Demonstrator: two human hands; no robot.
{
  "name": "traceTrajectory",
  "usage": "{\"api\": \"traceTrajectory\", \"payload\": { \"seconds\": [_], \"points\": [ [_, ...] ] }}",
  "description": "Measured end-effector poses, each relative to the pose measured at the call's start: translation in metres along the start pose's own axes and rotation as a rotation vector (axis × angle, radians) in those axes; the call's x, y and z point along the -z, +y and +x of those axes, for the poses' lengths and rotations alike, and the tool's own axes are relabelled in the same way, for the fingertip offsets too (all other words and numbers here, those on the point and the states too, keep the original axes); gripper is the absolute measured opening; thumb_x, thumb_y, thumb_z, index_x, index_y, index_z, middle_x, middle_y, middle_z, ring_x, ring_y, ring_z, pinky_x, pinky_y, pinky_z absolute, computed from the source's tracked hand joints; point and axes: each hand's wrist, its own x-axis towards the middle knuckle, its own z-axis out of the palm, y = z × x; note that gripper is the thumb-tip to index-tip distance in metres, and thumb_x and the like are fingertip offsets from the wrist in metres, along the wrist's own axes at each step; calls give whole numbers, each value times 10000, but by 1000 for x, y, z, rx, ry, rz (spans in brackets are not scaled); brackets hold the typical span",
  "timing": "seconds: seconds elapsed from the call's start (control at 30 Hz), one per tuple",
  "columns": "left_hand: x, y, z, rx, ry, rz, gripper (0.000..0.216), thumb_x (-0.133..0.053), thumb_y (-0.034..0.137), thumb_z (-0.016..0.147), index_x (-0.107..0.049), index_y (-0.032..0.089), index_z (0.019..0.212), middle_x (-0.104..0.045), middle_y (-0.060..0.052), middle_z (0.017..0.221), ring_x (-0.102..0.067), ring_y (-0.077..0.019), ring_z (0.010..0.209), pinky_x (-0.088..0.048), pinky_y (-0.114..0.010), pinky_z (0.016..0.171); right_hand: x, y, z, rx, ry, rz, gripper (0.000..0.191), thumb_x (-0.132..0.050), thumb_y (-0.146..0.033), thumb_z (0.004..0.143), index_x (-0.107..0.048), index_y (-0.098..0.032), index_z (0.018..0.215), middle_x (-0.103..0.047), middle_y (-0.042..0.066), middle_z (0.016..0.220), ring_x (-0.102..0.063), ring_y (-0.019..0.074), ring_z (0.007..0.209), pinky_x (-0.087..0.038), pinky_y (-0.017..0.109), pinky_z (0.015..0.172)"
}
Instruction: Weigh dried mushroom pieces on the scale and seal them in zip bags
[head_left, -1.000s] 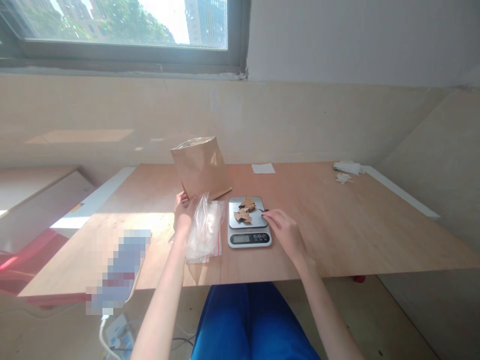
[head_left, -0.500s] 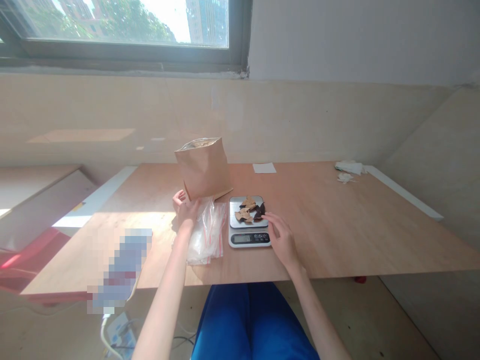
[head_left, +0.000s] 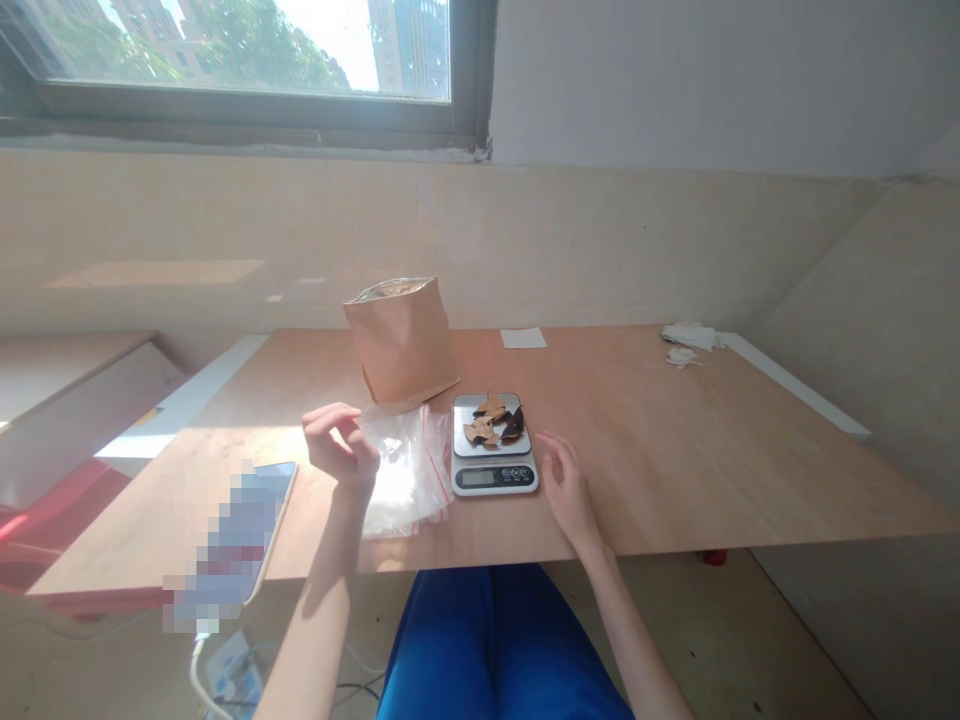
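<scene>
My left hand hovers at the left edge of a pile of clear zip bags with red strips. Its fingers are loosely bent and apart, and I see nothing in them. To the right of the bags lies a kitchen scale with a metal plate and a dark display panel. Several dried pieces, brown and dark, rest on the plate. Close to the scale's right side is my right hand, fingers slightly curved and holding nothing. Behind the bags stands a brown paper pouch, its top gaping, with a silvery lining.
A phone, partly blurred out, lies at the table's front left with a white cable plugged in. A white card lies toward the back. Crumpled white material is at the back right of the wooden table.
My left hand has come off the bags and the pouch's base, moving left and toward me. The right hand has drawn slightly away from the pieces on the scale.
</scene>
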Motion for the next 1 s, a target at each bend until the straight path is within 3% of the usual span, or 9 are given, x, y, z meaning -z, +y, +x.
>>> {"api": "traceTrajectory", "payload": {
  "seconds": [0.07,0.1,0.13,0.2,0.3,0.4,0.5,0.7,1.0],
  "points": [
    [4,7,6,-78,-42,-49,123,-364,251,819,-448,204,743,-476,-2,626,-489,-137,574,-373,-257,548,0,0,0,-14,-2,4,297,-352,-236,903,-546,-202,1126,-552,106,1199,-490,218,1172,-399,452,1014],
    [5,11,10,-53,-121,-38,145,-356,250,822,-458,205,730,-487,-3,616,-491,-135,559,-363,-249,532,0,1,0,-19,2,8,297,-354,-236,900,-549,-203,1121,-553,107,1196,-491,220,1170,-398,453,1015],
    [7,17,13,17,-238,0,166,-348,251,827,-475,205,731,-506,-5,617,-497,-133,551,-357,-242,525,0,1,0,-24,6,14,295,-357,-234,897,-553,-204,1115,-554,106,1192,-492,221,1167,-398,453,1014],
    [9,30,18,289,-562,167,200,-339,258,838,-529,206,803,-567,-8,668,-518,-131,558,-352,-239,538,0,1,-1,-33,5,27,291,-367,-228,888,-560,-211,1106,-557,102,1182,-497,221,1160,-403,451,1009],
    [11,48,18,623,-1025,396,224,-366,369,846,-533,220,856,-627,-17,757,-558,-160,607,-351,-254,563,0,2,-1,-43,-2,44,293,-374,-223,883,-563,-216,1107,-555,100,1177,-502,221,1149,-418,446,993],
    [14,56,4,774,-1268,431,296,-358,481,836,-486,215,817,-622,-40,753,-588,-200,665,-366,-272,579,-1,3,-1,-38,4,52,290,-374,-229,885,-562,-214,1105,-558,101,1165,-506,221,1137,-429,442,978],
    [19,56,-14,847,-1290,429,280,-415,479,807,-428,212,889,-583,-27,707,-598,-220,675,-389,-291,596,-1,2,-2,-39,-2,47,285,-370,-231,888,-559,-210,1101,-561,101,1157,-510,217,1126,-434,435,969],
    [27,49,-34,933,-1095,249,301,-456,434,792,-401,194,965,-539,-6,679,-602,-227,686,-439,-338,653,1,-3,-1,-26,-8,35,262,-366,-215,886,-565,-194,1054,-579,104,1095,-537,216,1057,-459,424,918],
    [24,21,-57,562,-989,359,108,-425,312,780,-435,215,732,-515,-32,666,-530,-223,682,-424,-349,628,2,-7,-1,-28,5,21,225,-380,-203,877,-584,-199,972,-581,99,1002,-567,218,939,-499,388,801]
  ]
}}
